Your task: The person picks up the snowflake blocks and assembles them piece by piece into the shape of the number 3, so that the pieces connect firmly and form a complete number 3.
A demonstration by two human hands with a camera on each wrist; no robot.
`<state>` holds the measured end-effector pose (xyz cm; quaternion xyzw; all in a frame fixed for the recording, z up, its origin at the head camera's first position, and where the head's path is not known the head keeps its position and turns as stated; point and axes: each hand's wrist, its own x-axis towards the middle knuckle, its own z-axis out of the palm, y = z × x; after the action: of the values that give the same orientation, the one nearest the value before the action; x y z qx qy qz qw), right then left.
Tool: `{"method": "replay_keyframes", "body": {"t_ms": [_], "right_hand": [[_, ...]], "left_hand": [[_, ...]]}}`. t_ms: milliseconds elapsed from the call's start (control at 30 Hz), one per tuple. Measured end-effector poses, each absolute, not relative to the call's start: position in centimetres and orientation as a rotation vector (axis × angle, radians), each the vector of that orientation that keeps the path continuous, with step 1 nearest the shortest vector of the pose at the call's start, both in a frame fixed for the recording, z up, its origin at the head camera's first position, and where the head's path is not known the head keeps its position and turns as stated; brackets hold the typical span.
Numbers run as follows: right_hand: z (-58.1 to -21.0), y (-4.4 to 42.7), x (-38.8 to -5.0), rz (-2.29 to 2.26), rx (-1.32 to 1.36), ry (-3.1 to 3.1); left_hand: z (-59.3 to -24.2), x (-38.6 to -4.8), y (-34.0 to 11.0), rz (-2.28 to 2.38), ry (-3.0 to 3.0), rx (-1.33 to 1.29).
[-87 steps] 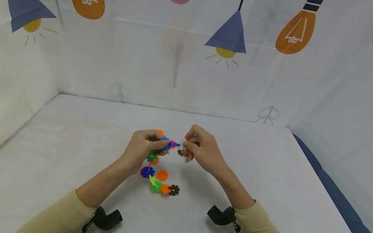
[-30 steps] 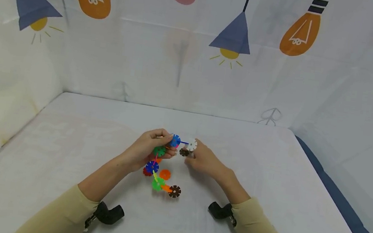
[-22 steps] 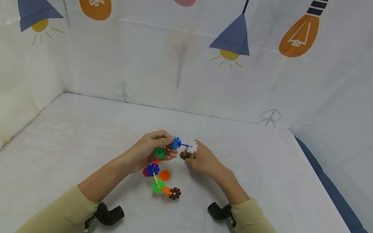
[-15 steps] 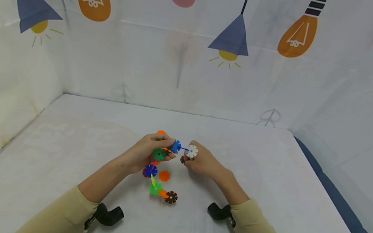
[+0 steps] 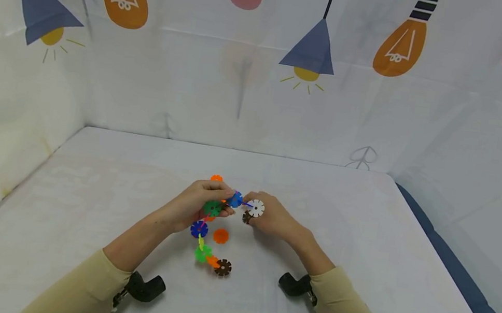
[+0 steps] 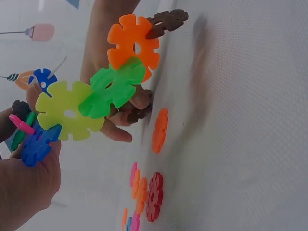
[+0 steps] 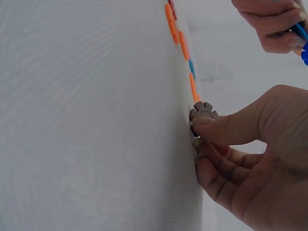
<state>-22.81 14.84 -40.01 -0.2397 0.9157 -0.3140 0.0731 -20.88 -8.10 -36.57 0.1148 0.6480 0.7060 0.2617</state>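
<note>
A chain of notched plastic discs hangs from my left hand (image 5: 195, 204), which pinches it near a light blue disc (image 5: 236, 199). Along the chain are a green disc (image 5: 212, 207), a dark blue disc (image 5: 199, 229), a light green disc (image 6: 111, 87), a yellow disc (image 6: 70, 110) and, at the low end, a brown disc (image 5: 222, 267). A white disc (image 5: 256, 208) joins the other end beside my right hand (image 5: 275, 217). In the right wrist view my right thumb and fingers pinch a brown disc (image 7: 204, 111) close to the table surface.
A loose orange disc (image 5: 221, 236) lies on the white table (image 5: 332, 302). Several more discs, among them a red disc (image 6: 154, 197), lie beyond the left hand. A printed cloth wall (image 5: 184, 85) stands behind the table.
The white disc, earlier at my right fingertips, is now joined to the chain. My right hand has moved lower and pinches a brown disc. The chain's low end has swung left.
</note>
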Motion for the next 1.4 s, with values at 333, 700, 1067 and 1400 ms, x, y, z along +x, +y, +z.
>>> {"method": "replay_keyframes", "body": {"t_ms": [333,700,1067,1400], "right_hand": [[-38.9,15.9,-23.4,-1.114,-0.659,2.669],[-36.1,17.0,-22.8,-1.564,-0.627,2.267],[-35.2,16.7,-22.1,-1.601,-0.692,2.225],[-34.7,16.2,-21.3,-1.516,-0.743,2.249]], "left_hand": [[-36.4,-21.0,-8.6,1.839,1.784,0.327],[-36.8,-21.3,-8.4,1.816,1.788,0.38],[-36.8,-21.3,-8.3,1.809,1.816,0.382],[-36.5,-21.0,-8.2,1.752,1.799,0.445]]}}
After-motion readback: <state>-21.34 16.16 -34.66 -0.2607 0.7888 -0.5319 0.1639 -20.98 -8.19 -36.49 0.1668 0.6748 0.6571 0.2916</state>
